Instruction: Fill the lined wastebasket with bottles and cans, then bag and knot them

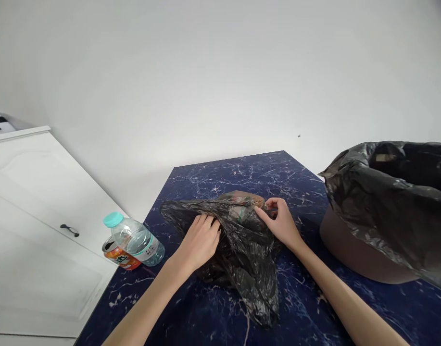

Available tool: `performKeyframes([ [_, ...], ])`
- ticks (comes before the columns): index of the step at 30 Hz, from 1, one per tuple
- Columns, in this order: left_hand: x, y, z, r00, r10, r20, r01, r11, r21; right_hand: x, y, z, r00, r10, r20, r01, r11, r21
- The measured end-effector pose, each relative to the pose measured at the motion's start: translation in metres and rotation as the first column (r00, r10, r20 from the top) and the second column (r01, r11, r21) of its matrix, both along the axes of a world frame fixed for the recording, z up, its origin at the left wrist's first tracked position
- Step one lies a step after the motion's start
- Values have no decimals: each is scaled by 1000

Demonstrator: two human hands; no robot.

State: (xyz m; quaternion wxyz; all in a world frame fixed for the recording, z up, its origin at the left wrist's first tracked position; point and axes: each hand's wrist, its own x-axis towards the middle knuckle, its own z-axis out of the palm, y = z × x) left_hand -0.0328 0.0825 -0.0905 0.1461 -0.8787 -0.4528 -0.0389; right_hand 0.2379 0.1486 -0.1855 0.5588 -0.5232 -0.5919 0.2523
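Note:
A crumpled black plastic bag [249, 254] lies on the dark blue marbled table. Through its thin film, colored shapes show at the far end, but I cannot make out what they are. My left hand [203, 240] has its fingers curled into the folds at the bag's left side, gripping the film. On the other side, my right hand [280, 223] pinches the bag's far right edge between thumb and fingers. Both hands are touching the bag, which is spread loosely between them.
Left of the bag stand a clear plastic bottle [137, 240] with a turquoise cap and an orange drink can [121, 254], close to the table's left edge. A brown bin [357, 250] lined with a black bag [386, 206] stands at right. A white cabinet [43, 230] is beyond the left edge.

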Motion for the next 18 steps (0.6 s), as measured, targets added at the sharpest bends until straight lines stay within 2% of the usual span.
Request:
performKeyframes([
  [4, 5, 9, 0, 1000, 26, 4, -26, 999, 26, -2, -3, 5, 996, 49, 78, -53, 997, 53],
  [10, 11, 23, 0, 1000, 2, 29, -2, 1000, 14, -3, -8, 9, 982, 108, 154, -119, 991, 66],
  [18, 6, 49, -7, 986, -67, 152, 64, 998, 28, -3, -10, 15, 964, 210, 163, -220, 974, 49],
])
